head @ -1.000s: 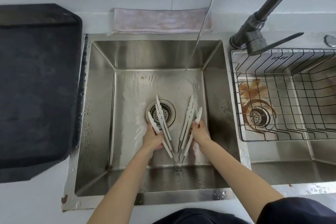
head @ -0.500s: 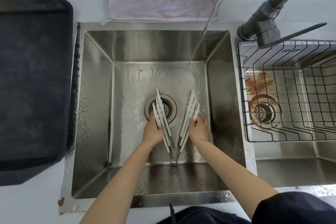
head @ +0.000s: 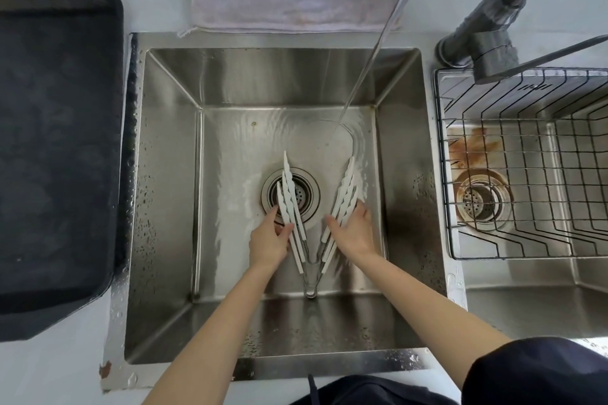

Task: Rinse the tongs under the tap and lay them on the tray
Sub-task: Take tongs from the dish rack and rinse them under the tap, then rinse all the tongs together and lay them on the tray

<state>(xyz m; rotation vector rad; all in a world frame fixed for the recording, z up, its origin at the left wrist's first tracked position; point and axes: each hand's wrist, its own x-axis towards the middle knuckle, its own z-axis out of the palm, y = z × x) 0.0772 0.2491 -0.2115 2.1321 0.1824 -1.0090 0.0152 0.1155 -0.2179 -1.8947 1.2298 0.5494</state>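
Note:
White tongs (head: 289,197) with wavy prongs lie spread in a V low in the steel sink (head: 171,148), their metal hinge end toward me. My left hand (head: 268,240) grips the left arm over the drain (head: 304,192). On the right arm rests my right hand (head: 353,230), fingers wrapped on it. A thin stream of water (head: 368,62) runs from the dark tap (head: 487,20) and lands at the sink's back right, just beyond the right prong tips. The black tray (head: 56,148) lies on the counter to the left.
A pinkish cloth (head: 292,3) lies folded behind the sink. A second basin at right holds a black wire rack (head: 526,168) over a rust-stained drain. The tap's lever sticks out over that rack. Water drops dot the sink rim.
The view has shifted so the sink sits lower in frame. Both hands have slid slightly along the tongs' arms; the tongs stay spread on the sink floor, water still running.

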